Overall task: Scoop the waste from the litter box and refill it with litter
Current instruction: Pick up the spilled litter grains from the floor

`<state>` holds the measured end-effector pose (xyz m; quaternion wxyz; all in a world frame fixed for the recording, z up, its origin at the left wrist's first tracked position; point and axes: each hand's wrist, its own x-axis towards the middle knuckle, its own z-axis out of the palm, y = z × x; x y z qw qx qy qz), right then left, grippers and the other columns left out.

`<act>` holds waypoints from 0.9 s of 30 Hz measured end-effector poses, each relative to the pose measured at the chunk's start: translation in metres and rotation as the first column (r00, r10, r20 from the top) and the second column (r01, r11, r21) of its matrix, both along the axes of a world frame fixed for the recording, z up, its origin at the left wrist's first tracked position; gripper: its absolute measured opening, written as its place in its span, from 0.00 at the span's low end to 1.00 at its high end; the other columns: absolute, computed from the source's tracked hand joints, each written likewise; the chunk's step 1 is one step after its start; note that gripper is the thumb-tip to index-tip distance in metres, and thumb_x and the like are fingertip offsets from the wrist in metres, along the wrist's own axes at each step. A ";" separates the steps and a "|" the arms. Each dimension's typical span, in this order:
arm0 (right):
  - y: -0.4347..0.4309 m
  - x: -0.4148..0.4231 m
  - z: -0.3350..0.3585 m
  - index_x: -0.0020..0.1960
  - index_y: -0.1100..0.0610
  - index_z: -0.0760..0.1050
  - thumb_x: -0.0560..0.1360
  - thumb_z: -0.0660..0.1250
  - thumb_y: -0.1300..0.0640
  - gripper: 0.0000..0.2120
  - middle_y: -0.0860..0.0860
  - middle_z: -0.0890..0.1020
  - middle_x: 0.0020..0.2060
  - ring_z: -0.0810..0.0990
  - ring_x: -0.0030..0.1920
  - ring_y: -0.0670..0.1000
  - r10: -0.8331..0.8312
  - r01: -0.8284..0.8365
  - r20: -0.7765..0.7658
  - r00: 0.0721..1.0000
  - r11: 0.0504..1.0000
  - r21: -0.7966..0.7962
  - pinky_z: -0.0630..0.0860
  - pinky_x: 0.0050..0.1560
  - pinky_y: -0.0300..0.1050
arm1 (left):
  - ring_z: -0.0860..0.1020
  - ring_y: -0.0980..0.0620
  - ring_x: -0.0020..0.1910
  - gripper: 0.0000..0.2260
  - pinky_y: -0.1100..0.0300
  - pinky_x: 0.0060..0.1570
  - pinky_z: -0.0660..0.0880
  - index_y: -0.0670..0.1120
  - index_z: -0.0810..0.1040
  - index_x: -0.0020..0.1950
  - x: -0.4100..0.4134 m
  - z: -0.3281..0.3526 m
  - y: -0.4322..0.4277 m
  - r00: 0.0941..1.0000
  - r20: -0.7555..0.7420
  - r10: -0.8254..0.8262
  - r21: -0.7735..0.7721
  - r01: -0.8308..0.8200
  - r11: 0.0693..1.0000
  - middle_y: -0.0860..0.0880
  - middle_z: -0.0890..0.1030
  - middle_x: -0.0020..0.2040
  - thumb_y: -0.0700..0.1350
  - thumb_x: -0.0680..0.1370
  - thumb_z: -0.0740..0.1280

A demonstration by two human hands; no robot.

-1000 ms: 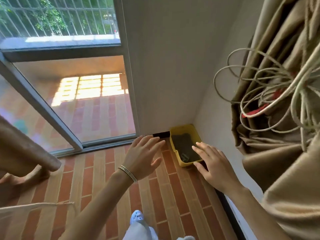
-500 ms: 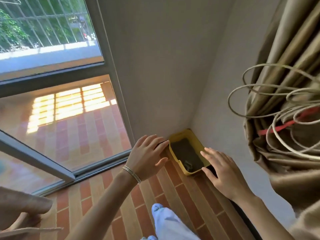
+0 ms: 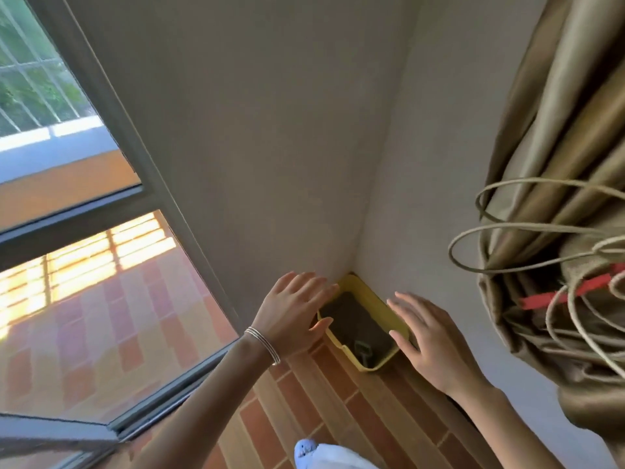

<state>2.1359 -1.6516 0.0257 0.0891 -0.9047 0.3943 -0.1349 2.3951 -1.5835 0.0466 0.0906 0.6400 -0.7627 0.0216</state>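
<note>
A yellow litter box (image 3: 380,299) sits on the brick-tiled floor, pushed into the corner where two white walls meet. Dark litter (image 3: 353,321) fills it, and a small dark scoop (image 3: 364,352) lies in its near end. My left hand (image 3: 293,311) is spread open over the box's left rim, a thin bracelet on the wrist. On the other side my right hand (image 3: 426,336) hovers with fingers apart beside the right rim. Neither hand holds anything.
A glass sliding door (image 3: 111,289) with a grey frame runs along the left. A bunched tan curtain (image 3: 558,198) with looped cords hangs at the right, close above my right arm. A white shoe (image 3: 306,451) shows at the bottom.
The view has come closer to the corner and tilted. Both hands have moved forward and now flank the litter box, the left one over its rim.
</note>
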 end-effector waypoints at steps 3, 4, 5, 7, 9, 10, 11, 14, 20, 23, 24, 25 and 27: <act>-0.012 0.008 0.004 0.68 0.52 0.69 0.77 0.52 0.43 0.23 0.49 0.72 0.65 0.70 0.65 0.49 -0.038 0.038 0.004 0.999 0.999 -0.008 0.73 0.61 0.47 | 0.74 0.48 0.63 0.22 0.48 0.62 0.71 0.53 0.72 0.67 0.011 0.002 -0.026 0.999 -0.002 -0.052 -0.017 0.052 0.998 0.52 0.76 0.63 0.58 0.74 0.59; -0.015 0.010 0.005 0.67 0.52 0.69 0.77 0.52 0.44 0.23 0.49 0.72 0.65 0.71 0.65 0.49 -0.061 0.061 0.007 0.998 0.998 -0.007 0.73 0.60 0.47 | 0.74 0.48 0.63 0.23 0.49 0.62 0.70 0.53 0.72 0.67 0.014 0.002 -0.033 0.998 -0.005 -0.069 -0.019 0.069 0.997 0.52 0.76 0.63 0.58 0.74 0.59; -0.016 0.012 0.006 0.67 0.53 0.70 0.77 0.53 0.44 0.23 0.49 0.72 0.65 0.71 0.65 0.49 -0.085 0.085 0.008 0.996 0.996 -0.006 0.73 0.60 0.47 | 0.74 0.49 0.63 0.23 0.49 0.62 0.70 0.53 0.72 0.66 0.017 0.003 -0.039 0.996 -0.006 -0.088 -0.017 0.088 0.996 0.52 0.77 0.63 0.58 0.74 0.58; -0.019 0.019 0.006 0.67 0.53 0.70 0.77 0.53 0.44 0.23 0.49 0.73 0.65 0.71 0.64 0.49 -0.130 0.130 0.005 0.992 0.991 -0.022 0.74 0.59 0.47 | 0.74 0.49 0.62 0.24 0.50 0.62 0.70 0.53 0.72 0.66 0.025 0.003 -0.053 0.992 0.002 -0.129 -0.003 0.129 0.992 0.52 0.77 0.62 0.59 0.74 0.55; -0.019 0.026 0.004 0.66 0.53 0.71 0.77 0.53 0.44 0.23 0.50 0.73 0.65 0.72 0.64 0.50 -0.176 0.176 0.002 0.984 0.984 -0.022 0.74 0.59 0.48 | 0.74 0.49 0.63 0.25 0.50 0.63 0.69 0.53 0.72 0.67 0.034 0.000 -0.067 0.985 0.005 -0.171 0.025 0.171 0.985 0.53 0.76 0.63 0.60 0.74 0.53; -0.018 0.030 0.001 0.66 0.53 0.71 0.77 0.53 0.44 0.23 0.50 0.73 0.65 0.72 0.64 0.50 -0.204 0.204 0.000 0.979 0.979 -0.015 0.74 0.59 0.48 | 0.73 0.49 0.63 0.25 0.50 0.63 0.68 0.53 0.72 0.67 0.038 -0.002 -0.072 0.981 0.006 -0.192 0.042 0.192 0.981 0.52 0.76 0.63 0.60 0.74 0.52; -0.016 0.034 -0.001 0.66 0.53 0.71 0.77 0.53 0.44 0.23 0.50 0.73 0.65 0.72 0.64 0.50 -0.234 0.234 0.001 0.972 0.972 -0.011 0.74 0.59 0.48 | 0.73 0.49 0.64 0.26 0.50 0.63 0.68 0.53 0.72 0.67 0.043 -0.004 -0.078 0.977 0.007 -0.215 0.057 0.214 0.975 0.52 0.76 0.64 0.60 0.74 0.51; -0.006 0.048 -0.009 0.66 0.54 0.71 0.77 0.53 0.44 0.23 0.51 0.73 0.65 0.73 0.64 0.52 -0.335 0.334 0.041 0.941 0.942 0.020 0.75 0.57 0.53 | 0.74 0.48 0.62 0.25 0.50 0.63 0.68 0.52 0.74 0.65 0.056 -0.011 -0.093 0.950 0.021 -0.311 0.059 0.309 0.949 0.51 0.77 0.62 0.59 0.73 0.52; 0.025 0.068 -0.030 0.67 0.52 0.67 0.77 0.53 0.44 0.22 0.50 0.70 0.66 0.71 0.65 0.52 -0.552 0.545 0.078 0.830 0.833 0.096 0.73 0.60 0.57 | 0.78 0.47 0.55 0.23 0.52 0.60 0.71 0.50 0.75 0.62 0.079 -0.032 -0.119 0.841 0.000 -0.541 -0.018 0.541 0.841 0.50 0.79 0.58 0.57 0.72 0.57; 0.041 0.072 -0.034 0.67 0.54 0.68 0.76 0.54 0.45 0.22 0.51 0.70 0.66 0.71 0.65 0.52 -0.620 0.611 0.061 0.782 0.783 0.113 0.72 0.61 0.57 | 0.77 0.48 0.56 0.23 0.54 0.59 0.69 0.50 0.77 0.62 0.077 -0.046 -0.124 0.789 -0.009 -0.615 -0.015 0.615 0.789 0.50 0.80 0.57 0.57 0.71 0.57; 0.046 0.072 -0.035 0.67 0.54 0.69 0.76 0.55 0.45 0.23 0.51 0.71 0.66 0.71 0.65 0.52 -0.643 0.633 0.063 0.764 0.764 0.121 0.72 0.62 0.57 | 0.77 0.48 0.56 0.23 0.54 0.59 0.69 0.50 0.77 0.62 0.073 -0.050 -0.125 0.774 -0.022 -0.633 -0.015 0.633 0.774 0.50 0.80 0.57 0.57 0.71 0.57; 0.052 0.071 -0.036 0.67 0.54 0.69 0.76 0.55 0.45 0.23 0.50 0.70 0.66 0.70 0.66 0.51 -0.663 0.653 0.060 0.746 0.747 0.129 0.71 0.62 0.57 | 0.77 0.48 0.56 0.23 0.54 0.60 0.69 0.49 0.77 0.62 0.069 -0.055 -0.126 0.760 -0.038 -0.649 -0.012 0.649 0.761 0.50 0.80 0.57 0.57 0.71 0.57; 0.061 0.068 -0.042 0.67 0.55 0.69 0.76 0.58 0.47 0.22 0.51 0.70 0.67 0.70 0.66 0.52 -0.694 0.681 0.049 0.719 0.716 0.151 0.71 0.63 0.57 | 0.78 0.48 0.56 0.23 0.53 0.59 0.71 0.49 0.77 0.62 0.057 -0.063 -0.128 0.734 -0.062 -0.676 0.011 0.678 0.735 0.50 0.80 0.58 0.57 0.71 0.58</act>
